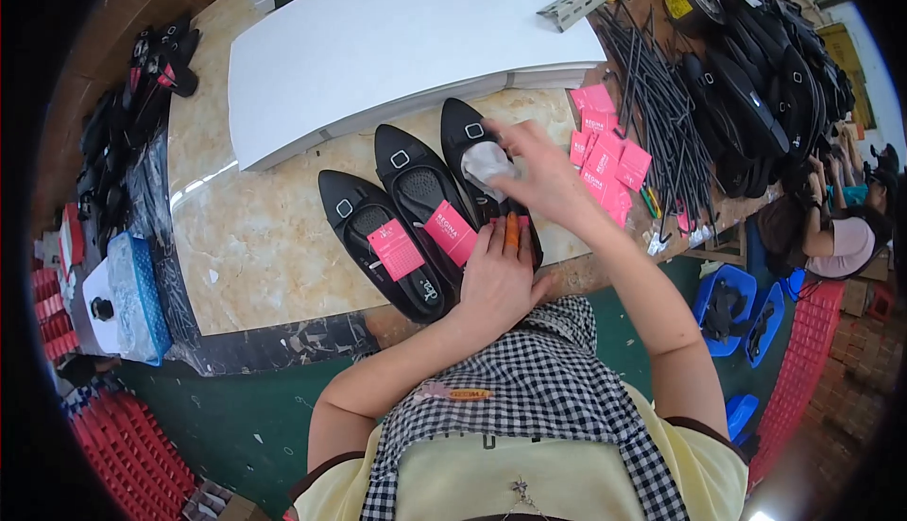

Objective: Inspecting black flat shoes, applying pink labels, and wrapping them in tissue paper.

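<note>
Three black pointed flat shoes with square buckles lie side by side on the table: a left shoe [343,187], a middle shoe [391,143] and a right shoe [457,117]. Pink cards rest on the left and middle ones, the left card [395,249] and the middle card [450,233]. My left hand [496,280] is closed over the heel end of the right shoe, a bit of pink showing beside its fingers. One finger has an orange wrap. At that shoe's opening, my right hand [543,167] grips a crumpled white paper wad [487,164]; its fingertips are slightly blurred.
Behind the shoes stands a wide white stack [406,49]. Loose pink cards [605,157] and many thin black rods [652,96] lie to the right, beside piled black shoes [746,96]. Blue bins [723,308] sit on the floor at right, near other people.
</note>
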### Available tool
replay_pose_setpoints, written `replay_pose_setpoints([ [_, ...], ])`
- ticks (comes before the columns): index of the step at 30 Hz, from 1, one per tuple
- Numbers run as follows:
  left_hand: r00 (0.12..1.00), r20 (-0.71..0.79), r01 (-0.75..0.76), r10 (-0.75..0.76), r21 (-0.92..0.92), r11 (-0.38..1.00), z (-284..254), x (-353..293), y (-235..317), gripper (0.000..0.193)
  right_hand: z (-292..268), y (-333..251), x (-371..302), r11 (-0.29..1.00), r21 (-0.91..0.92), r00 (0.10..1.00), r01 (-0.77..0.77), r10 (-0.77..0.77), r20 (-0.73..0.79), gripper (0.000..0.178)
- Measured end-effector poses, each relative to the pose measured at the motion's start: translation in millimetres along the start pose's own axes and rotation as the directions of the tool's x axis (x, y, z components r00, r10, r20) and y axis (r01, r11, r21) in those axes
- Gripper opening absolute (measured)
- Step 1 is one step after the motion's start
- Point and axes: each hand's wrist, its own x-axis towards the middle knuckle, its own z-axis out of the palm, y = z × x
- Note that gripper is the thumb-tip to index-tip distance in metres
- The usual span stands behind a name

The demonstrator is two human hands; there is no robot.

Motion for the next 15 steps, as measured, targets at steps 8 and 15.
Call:
replay_pose_setpoints([
  [8,0.995,-0.091,-0.018,0.032,0.151,0.988,-52,56,-43,0.052,-1,23,5,0.955,-0.053,0.951,-0.291,0.283,-0.126,0.057],
  [15,0.869,-0.424,0.372,-0.255,0.219,0.902,-89,142,-223,0.044,-42,-2,-70,0.929,0.143,0.919,-0.342,0.362,-0.155,0.063],
])
